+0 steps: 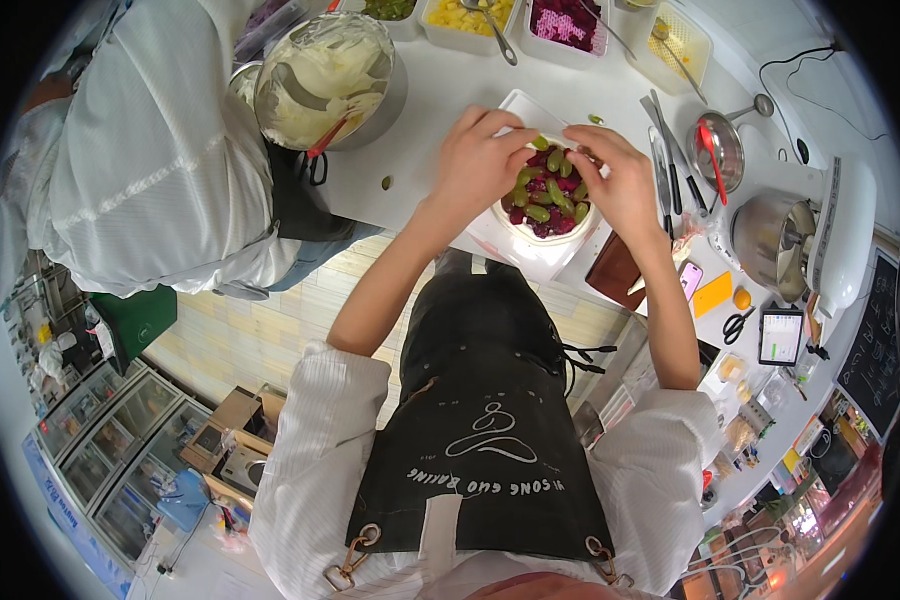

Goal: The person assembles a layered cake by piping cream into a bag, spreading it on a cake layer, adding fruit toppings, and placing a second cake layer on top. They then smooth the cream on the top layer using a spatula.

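Both of my hands are over a round cake [534,234] with white cream, topped with dark red fruit pieces [561,225] and halved green grapes [537,214]. My left hand [484,161] is at the cake's upper left; a green grape piece [541,142] shows at its fingertips, and I cannot tell whether it is gripped. At the upper right, my right hand [611,169] has its fingers bent over the rim; whether they hold anything is hidden. The cake stands on a white board or turntable [523,101] near the table's front edge.
A metal bowl of cream [322,82] with a red spatula stands left, beside a co-worker's sleeve and torso [150,150]. Tubs of cut fruit [469,26] line the back. Long spatulas [673,184], a small metal bowl [714,150] and a stand mixer [832,232] are right.
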Tool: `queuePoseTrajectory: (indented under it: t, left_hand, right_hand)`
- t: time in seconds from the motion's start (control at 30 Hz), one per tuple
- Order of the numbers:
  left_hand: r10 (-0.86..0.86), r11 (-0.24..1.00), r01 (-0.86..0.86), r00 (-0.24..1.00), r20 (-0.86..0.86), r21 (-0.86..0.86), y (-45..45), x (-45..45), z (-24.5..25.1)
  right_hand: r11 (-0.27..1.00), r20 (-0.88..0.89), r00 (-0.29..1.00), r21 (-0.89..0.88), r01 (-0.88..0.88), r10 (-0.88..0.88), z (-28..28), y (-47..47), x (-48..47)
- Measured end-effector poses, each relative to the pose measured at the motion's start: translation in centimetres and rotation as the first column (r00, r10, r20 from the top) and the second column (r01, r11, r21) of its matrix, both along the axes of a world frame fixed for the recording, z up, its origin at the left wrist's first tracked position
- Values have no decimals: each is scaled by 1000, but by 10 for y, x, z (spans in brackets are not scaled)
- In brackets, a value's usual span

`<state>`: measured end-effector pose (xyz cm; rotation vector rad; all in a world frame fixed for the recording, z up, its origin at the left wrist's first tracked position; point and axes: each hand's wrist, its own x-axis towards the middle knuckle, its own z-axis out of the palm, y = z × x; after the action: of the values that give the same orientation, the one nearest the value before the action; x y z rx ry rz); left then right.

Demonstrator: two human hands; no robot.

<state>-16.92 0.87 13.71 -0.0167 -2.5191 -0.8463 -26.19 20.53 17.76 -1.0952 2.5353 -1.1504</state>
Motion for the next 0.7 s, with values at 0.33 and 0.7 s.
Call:
queuePoseTrajectory:
  t: [0.33,0.7]
  left_hand:
    - [-171,962,206,966,194,-180,1,-29,2]
    - [-122,993,122,992,33,7,-25,28,21]
  right_hand:
    - [979,288,948,-111,171,-133,1,46,21]
    - [951,196,979,-292,106,-50,-15,7,43]
